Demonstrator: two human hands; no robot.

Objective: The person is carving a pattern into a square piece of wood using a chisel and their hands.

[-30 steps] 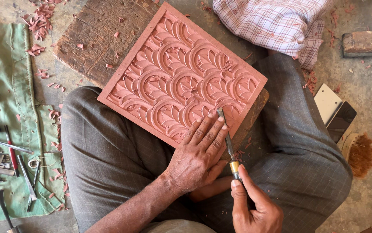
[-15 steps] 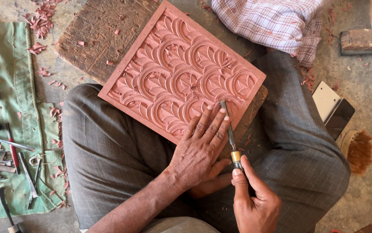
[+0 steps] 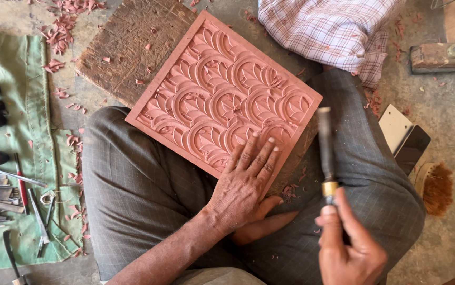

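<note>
Reddish carved panel (image 3: pixel 222 100) under flat left hand (image 3: pixel 243 184); right hand (image 3: pixel 351 253) grips chisel (image 3: pixel 326 153).

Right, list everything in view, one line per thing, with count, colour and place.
carved panel: one, reddish-pink, on the lap and board
wooden board: one, brown, under the panel
chisel: one, dark blade with a brass collar, right of the panel
checked cloth: one, white and purple, top
green cloth: one, left floor
carving tools: many, dark metal, on the green cloth
shavings: many, pink, scattered top left
left hand: flat on the panel's near corner
right hand: holds the chisel's handle
</note>
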